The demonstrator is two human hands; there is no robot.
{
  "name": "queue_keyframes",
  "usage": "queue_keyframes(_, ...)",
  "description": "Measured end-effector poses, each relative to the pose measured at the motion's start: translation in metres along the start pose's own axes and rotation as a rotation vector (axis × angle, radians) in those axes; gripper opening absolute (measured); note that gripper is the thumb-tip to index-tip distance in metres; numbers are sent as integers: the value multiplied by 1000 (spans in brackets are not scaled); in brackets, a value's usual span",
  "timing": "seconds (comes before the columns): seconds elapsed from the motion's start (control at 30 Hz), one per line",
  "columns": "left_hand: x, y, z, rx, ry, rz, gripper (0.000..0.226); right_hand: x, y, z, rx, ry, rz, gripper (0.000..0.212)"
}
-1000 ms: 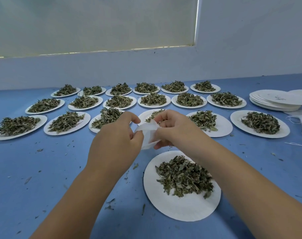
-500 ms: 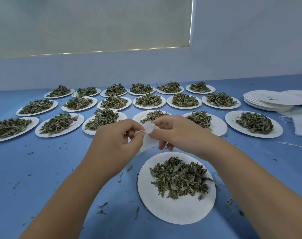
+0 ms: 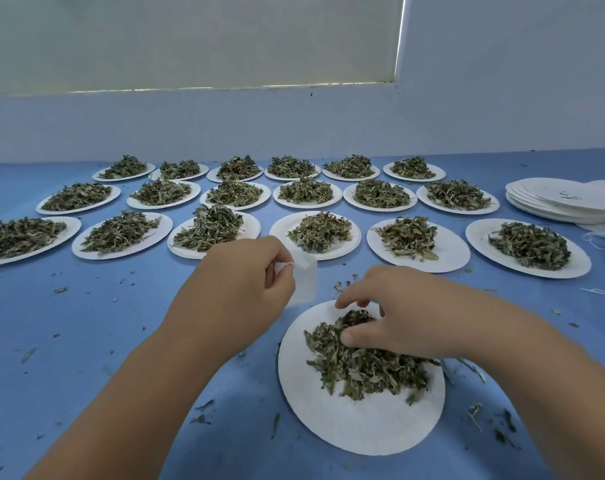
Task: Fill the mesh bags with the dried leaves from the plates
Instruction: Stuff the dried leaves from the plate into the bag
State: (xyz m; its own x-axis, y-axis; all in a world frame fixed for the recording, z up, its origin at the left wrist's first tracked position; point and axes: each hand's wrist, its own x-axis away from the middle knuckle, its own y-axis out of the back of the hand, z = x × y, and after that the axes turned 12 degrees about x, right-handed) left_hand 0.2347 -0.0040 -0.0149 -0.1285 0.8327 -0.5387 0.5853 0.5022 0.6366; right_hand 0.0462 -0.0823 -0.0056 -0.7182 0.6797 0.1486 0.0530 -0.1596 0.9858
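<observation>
Mesh bag (image 3: 306, 282) half hidden behind left hand (image 3: 238, 292), grip pinching its top; right hand (image 3: 398, 317), nearer, grip clutching dried leaves (image 3: 363, 372).

a blue table (image 3: 86, 341) carries three rows of white paper plates (image 3: 429, 262), each heaped with dried leaves (image 3: 529, 244). one more plate of leaves (image 3: 363, 424) lies alone nearer the front. a stack of empty plates (image 3: 557, 202) sits at the far right, white threads (image 3: 600, 292) near it. leaf crumbs (image 3: 200, 419) are scattered over the blue surface.
</observation>
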Motion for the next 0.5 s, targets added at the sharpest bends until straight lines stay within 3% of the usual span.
queue_keyframes(0.5,0,-13,7,94,115,-10,14,-2,-11,9,88,85,-108,22)
